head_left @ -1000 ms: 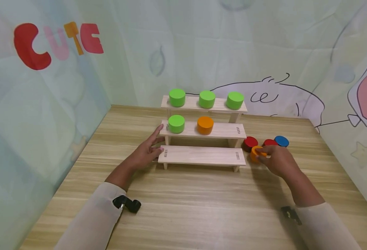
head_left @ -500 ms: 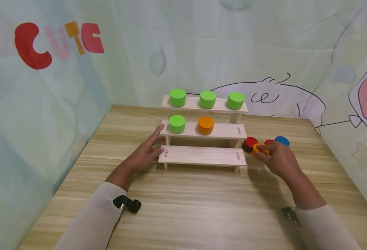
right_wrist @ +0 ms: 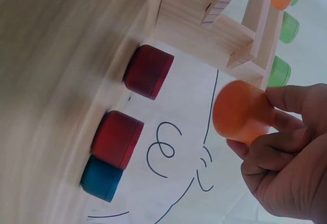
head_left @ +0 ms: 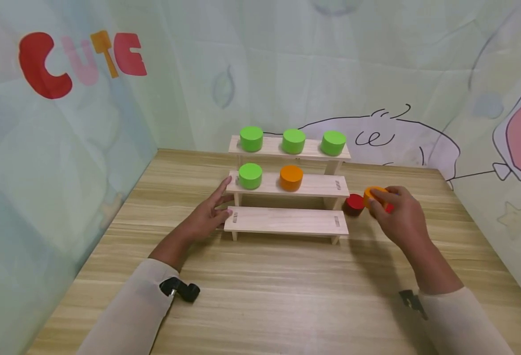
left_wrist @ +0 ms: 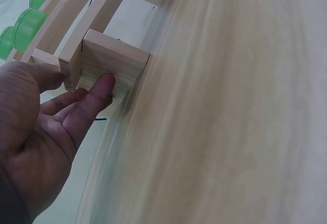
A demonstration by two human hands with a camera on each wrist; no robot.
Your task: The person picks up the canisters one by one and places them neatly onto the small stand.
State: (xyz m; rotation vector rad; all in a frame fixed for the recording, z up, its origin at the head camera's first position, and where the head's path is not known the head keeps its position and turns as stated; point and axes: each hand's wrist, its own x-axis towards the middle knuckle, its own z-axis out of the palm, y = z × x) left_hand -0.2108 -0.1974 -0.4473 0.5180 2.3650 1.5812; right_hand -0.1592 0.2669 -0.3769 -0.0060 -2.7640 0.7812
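Observation:
A wooden three-tier stand (head_left: 286, 220) is in the middle of the table. My left hand (head_left: 204, 220) touches its left end with outstretched fingers, the thumb at the bottom step and a fingertip by the middle step. In the right wrist view, my right hand (right_wrist: 294, 147) pinches an orange round block (right_wrist: 241, 110) between thumb and fingers, above the table. Green round blocks, such as one (head_left: 293, 141) in the centre, line the top step. The middle step bears a green block (head_left: 250, 176) and an orange block (head_left: 291, 178).
Right of the stand, a red round block (right_wrist: 148, 72) sits on the wooden table (head_left: 260, 296). Another red block (right_wrist: 117, 140) and a blue one (right_wrist: 102, 178) stand side by side farther right, mostly hidden by my right hand in the head view. A printed cloth backdrop (head_left: 189, 74) rises behind.
My right hand has lifted the orange round block from the table, up and slightly right, over the red and blue blocks. The left hand and the stand have stayed put.

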